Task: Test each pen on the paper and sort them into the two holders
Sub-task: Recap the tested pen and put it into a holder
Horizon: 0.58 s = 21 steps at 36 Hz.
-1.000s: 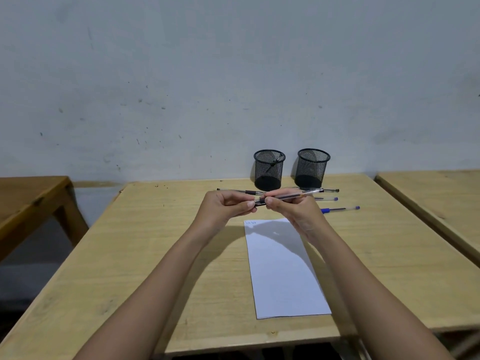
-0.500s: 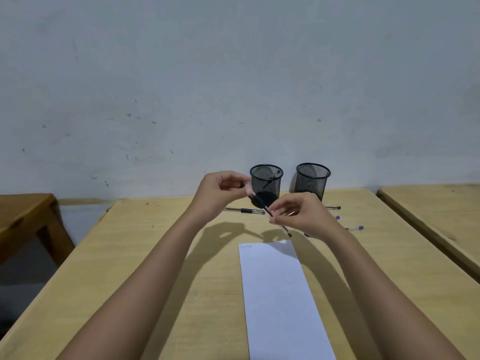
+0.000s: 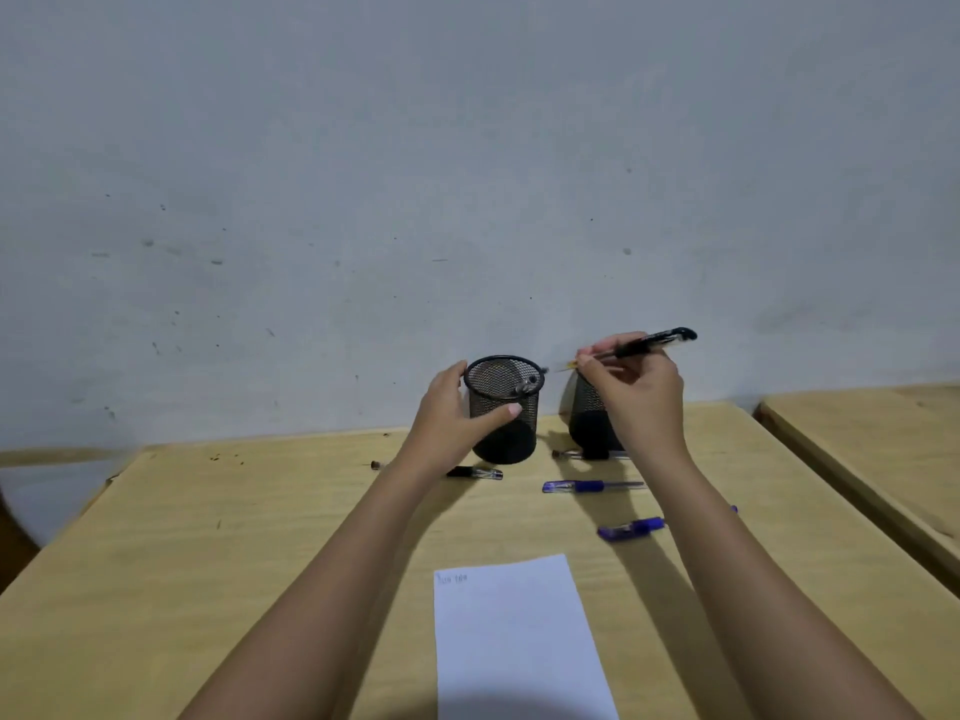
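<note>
A: What is changing since half a second ago?
B: The left hand (image 3: 457, 413) is leaving the pen (image 3: 654, 339) and is now gripping the left holder (image 3: 506, 433). The right hand (image 3: 641, 397) is pinching the pen alone, raising it just above the right holder (image 3: 584, 407).
A: Any writing?
B: A scribble is showing at the paper's (image 3: 519, 641) far-left corner, too small to read.

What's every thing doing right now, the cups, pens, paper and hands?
Left holder: upright, gripped by the left hand, inner pen inside.
Right holder: upright, partly hidden by the right hand.
Black pen: pinched in the right hand, in the air.
Far blue pen: lying on the table.
Near blue pen: lying on the table too.
Paper: flat, scribbles at one corner.
</note>
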Available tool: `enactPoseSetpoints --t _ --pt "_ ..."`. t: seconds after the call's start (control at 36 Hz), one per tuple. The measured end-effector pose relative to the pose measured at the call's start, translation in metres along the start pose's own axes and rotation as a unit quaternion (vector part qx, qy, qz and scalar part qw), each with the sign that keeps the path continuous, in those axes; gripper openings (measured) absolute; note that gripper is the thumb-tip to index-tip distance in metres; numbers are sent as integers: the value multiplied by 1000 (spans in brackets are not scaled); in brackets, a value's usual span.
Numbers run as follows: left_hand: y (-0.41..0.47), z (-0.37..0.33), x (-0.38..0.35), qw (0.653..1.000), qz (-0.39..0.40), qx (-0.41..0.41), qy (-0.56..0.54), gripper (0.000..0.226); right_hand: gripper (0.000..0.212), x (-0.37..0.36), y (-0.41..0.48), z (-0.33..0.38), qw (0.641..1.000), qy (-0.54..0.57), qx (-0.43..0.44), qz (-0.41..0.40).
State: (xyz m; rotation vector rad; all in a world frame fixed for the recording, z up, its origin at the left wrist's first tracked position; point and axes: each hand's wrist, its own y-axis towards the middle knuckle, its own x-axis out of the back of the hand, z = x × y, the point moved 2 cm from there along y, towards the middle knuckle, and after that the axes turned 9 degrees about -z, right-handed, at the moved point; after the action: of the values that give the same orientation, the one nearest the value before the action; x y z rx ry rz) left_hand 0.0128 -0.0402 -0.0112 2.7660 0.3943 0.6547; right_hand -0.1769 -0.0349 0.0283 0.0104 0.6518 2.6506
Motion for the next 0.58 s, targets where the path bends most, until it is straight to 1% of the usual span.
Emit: enactPoseSetpoints --t 0.06,0.14,0.22,0.31,0.36,0.42,0.5,0.58 --pt "3 5 -9 1000 -9 -6 -8 67 17 -9 6 -8 999 -44 4 17" --pt "5 7 -19 999 -14 4 -36 79 9 -23 14 -22 994 -99 4 55" --pt "7 8 -23 999 -19 8 -40 86 4 -33 17 -28 982 -165 25 93" --pt "10 14 -25 999 -20 22 -36 97 7 -42 18 -33 969 -206 33 130" --pt "12 17 -25 999 -22 26 -41 97 7 -48 19 -34 958 -240 43 150" --pt "12 18 -25 998 -23 25 -49 95 12 -52 20 -36 950 -265 49 160" --pt "14 20 -24 998 -18 25 -45 95 24 -51 18 -37 952 -260 35 157" --pt "15 19 -23 999 -17 19 -39 95 29 -45 12 -38 966 -219 5 135"
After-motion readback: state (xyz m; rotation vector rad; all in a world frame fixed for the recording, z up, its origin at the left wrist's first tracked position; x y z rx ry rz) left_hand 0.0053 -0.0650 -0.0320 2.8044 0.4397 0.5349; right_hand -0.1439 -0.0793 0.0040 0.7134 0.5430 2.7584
